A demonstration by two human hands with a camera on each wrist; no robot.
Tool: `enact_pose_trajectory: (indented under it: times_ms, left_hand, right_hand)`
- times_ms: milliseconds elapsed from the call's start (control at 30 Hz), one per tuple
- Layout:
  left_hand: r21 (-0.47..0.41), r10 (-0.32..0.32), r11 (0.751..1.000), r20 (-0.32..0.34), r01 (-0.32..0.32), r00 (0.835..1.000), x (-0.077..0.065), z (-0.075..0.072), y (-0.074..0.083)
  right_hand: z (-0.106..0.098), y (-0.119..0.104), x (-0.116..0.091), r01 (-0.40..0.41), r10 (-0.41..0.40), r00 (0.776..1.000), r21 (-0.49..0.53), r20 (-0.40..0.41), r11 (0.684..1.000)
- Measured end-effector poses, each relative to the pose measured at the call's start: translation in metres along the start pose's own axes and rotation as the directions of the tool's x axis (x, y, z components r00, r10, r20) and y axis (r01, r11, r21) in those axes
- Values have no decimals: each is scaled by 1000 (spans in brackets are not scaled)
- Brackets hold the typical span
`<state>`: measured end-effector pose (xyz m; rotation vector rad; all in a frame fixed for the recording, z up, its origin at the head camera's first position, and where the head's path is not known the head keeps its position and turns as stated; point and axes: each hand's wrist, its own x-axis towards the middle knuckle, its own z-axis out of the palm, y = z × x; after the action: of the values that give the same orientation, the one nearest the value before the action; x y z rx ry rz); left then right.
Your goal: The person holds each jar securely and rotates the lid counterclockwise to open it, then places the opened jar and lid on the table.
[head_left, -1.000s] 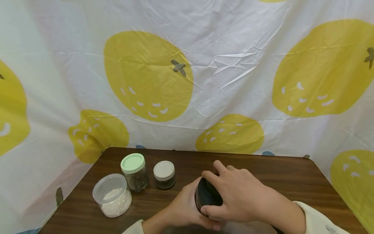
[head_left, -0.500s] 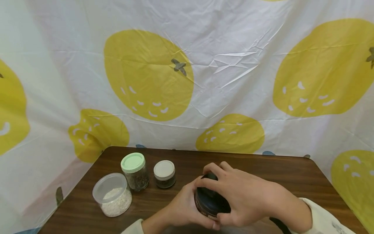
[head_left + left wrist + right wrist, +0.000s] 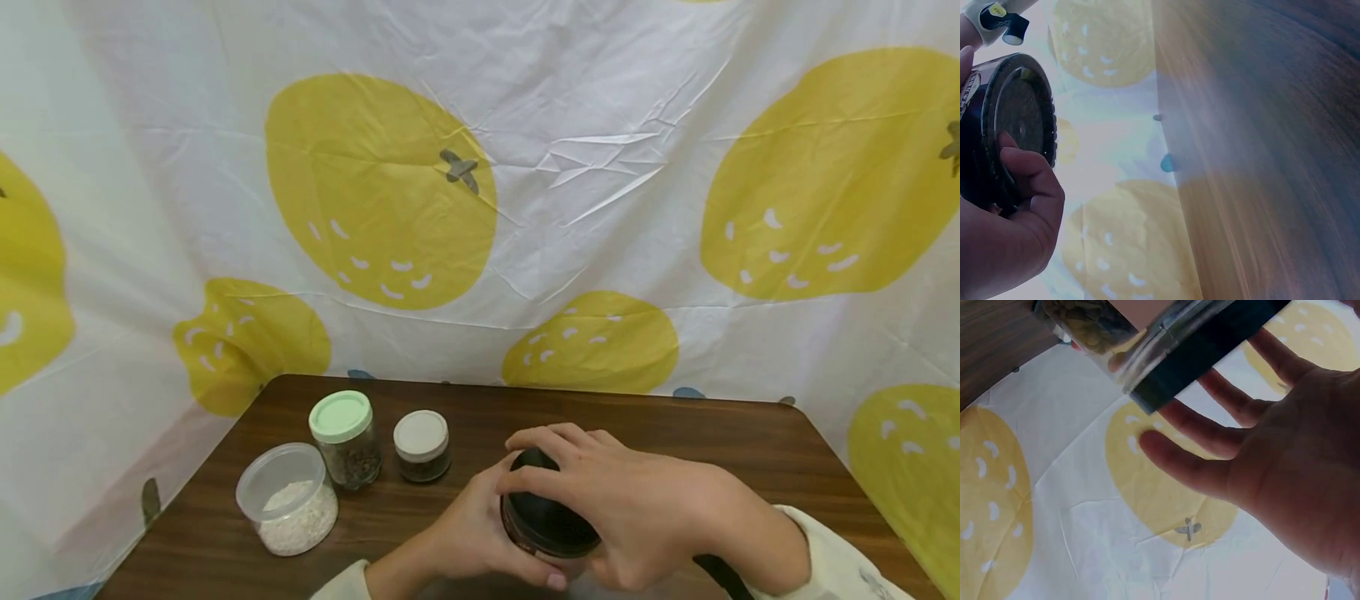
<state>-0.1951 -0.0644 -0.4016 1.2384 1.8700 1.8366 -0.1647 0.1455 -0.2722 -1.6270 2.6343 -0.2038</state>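
At the table's near side my left hand (image 3: pixel 476 525) grips a clear jar by its side, thumb along the near edge. My right hand (image 3: pixel 648 508) arches over the jar's black lid (image 3: pixel 551 521), fingers bent round its rim; the thumb is mostly hidden. In the left wrist view the jar's round ridged end (image 3: pixel 1022 115) shows, with a curled finger of the left hand (image 3: pixel 1032 212) against it. In the right wrist view dark pieces fill the tilted jar (image 3: pixel 1091 325), and fingers of the right hand (image 3: pixel 1304 434) reach the lid; the nearest one stands apart from it.
On the left of the brown table (image 3: pixel 720 442) stand a lidless clear tub (image 3: pixel 296 517) of white flakes, a jar with a pale green lid (image 3: pixel 347 442) and a small white-lidded jar (image 3: pixel 422 447). A lemon-print curtain (image 3: pixel 592 233) hangs behind. A dark strap-like thing (image 3: pixel 720 575) lies under the right wrist.
The right hand has shifted its hold on the black lid, turning and moving slightly right. More of the lid's near edge shows. The left hand keeps its grip; the other containers stay put.
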Motion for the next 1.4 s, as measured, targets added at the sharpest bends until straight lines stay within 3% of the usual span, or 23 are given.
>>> enact_pose_trajectory:
  times_ms: [133, 200, 300, 367, 433, 667, 833, 900, 1033, 1233, 1400]
  left_hand:
    - [14, -44, 999, -28, 44, 999, -2, 0, 0]
    - [44, -57, 997, -49, 59, 997, -1, 1, 1]
    - [43, -87, 995, -72, 90, 994, 0, 2, 1]
    - [44, -94, 994, -75, 97, 993, 0, 3, 1]
    - [35, -125, 991, -81, 128, 989, -1, 3, 2]
    - [19, -153, 988, -80, 155, 985, -2, 3, 4]
    - [3, -106, 994, -75, 107, 992, -2, 3, 3]
    - [29, -77, 996, -84, 80, 994, -2, 3, 1]
    - [67, -98, 992, -98, 104, 990, -2, 2, 2]
    - [4, -97, 995, -79, 98, 992, -3, -1, 1]
    - [-30, -89, 996, -57, 87, 994, -4, -1, 1]
  right_hand:
    - [0, -2, 2, -120, 120, 990, -1, -67, 993]
    - [1, -3, 4, -217, 207, 968, -58, -144, 974]
    - [4, -7, 7, -372, 338, 914, -129, -225, 919]
    - [5, -10, 7, -430, 393, 891, -141, -229, 892]
    - [7, -13, 8, -457, 427, 882, -137, -201, 879]
    - [16, -18, 11, -455, 435, 888, -147, -146, 878]
    - [14, -16, 11, -455, 441, 889, -134, -121, 880]
    - [13, -15, 11, -436, 423, 899, -124, -114, 892]
    - [9, -12, 8, -370, 360, 928, -107, -99, 923]
    - [3, -8, 2, -276, 272, 961, -99, -54, 956]
    - [0, -2, 0, -201, 202, 979, -13, 9, 979]
